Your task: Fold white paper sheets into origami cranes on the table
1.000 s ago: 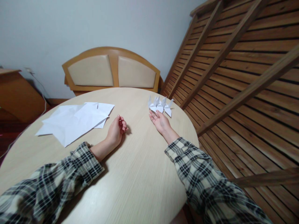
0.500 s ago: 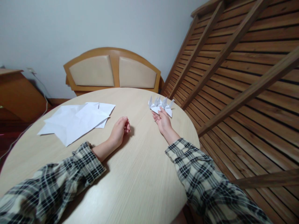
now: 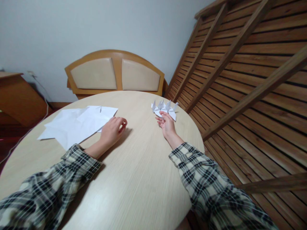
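Several white origami cranes (image 3: 165, 108) stand in a row on the right side of the round table. My right hand (image 3: 168, 126) rests just in front of them, palm turned inward and fingers loosely spread. Its fingertips overlap the nearest paper wing; whether they touch it I cannot tell. Over the near right edge of the white paper sheets (image 3: 74, 123) is my left hand (image 3: 111, 130), lifted a little off the tabletop. Its fingers are bent with a gap to the thumb, and nothing shows between them.
The pale wooden table (image 3: 134, 179) has a curved edge. Behind it stands a headboard (image 3: 119, 76) with two cream panels. A slatted wooden frame (image 3: 240, 80) leans along the right. At the left are a brown cabinet (image 3: 21, 99) and a cable (image 3: 45, 108).
My left hand has moved left towards the paper sheets, and its curled fingers have loosened. The right hand and the cranes have stayed almost in place.
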{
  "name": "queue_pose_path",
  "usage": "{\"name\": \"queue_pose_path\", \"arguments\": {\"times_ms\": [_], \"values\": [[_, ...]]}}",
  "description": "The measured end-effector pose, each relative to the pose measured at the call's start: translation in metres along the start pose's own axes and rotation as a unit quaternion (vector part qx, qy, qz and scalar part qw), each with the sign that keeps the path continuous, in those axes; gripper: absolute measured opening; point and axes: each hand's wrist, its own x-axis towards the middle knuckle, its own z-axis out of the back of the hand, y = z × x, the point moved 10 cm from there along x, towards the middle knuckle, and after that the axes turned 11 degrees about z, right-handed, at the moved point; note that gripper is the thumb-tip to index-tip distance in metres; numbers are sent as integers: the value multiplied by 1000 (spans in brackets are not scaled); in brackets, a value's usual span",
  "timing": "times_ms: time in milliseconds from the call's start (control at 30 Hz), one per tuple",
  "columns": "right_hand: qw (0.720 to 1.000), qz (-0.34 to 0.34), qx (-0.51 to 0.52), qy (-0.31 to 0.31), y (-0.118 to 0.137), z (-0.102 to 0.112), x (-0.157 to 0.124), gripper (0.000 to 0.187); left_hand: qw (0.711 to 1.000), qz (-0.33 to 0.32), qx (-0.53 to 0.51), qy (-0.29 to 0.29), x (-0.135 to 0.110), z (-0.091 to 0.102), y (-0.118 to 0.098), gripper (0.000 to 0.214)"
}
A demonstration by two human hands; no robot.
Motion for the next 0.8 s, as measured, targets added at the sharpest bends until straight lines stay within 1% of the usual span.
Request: {"name": "queue_pose_path", "arguments": {"times_ms": [67, 100, 167, 233, 333, 400, 467, 667, 800], "values": [[1000, -1, -7, 3, 0, 0, 0, 13, 992, -29, 125, -19, 5, 9, 8, 18], [1000, -1, -9, 4, 1, 0, 0, 13, 983, -27, 176, -34, 8, 15, 15, 23], [1000, -2, -11, 5, 2, 0, -1, 13, 964, -21, 263, -39, 10, 21, 27, 33], [1000, -5, -11, 3, 2, 0, -1, 13, 947, -6, 320, -42, 10, 26, 38, 38], [1000, -7, -11, 3, 3, -1, -1, 14, 918, 47, 391, -44, 8, 32, 55, 41], [1000, -7, -11, 2, 3, -1, -1, 14, 904, 75, 419, -35, 7, 33, 63, 41], [1000, -7, -12, 0, 2, 0, -2, 14, 897, 83, 434, -25, 7, 32, 68, 39], [1000, -10, -21, 0, 2, -1, -3, 14, 882, 63, 466, -18, 9, 32, 73, 31], [1000, -15, -23, 0, 2, -1, -3, 15, 883, 67, 464, 31, 9, 29, 74, 31]]}}
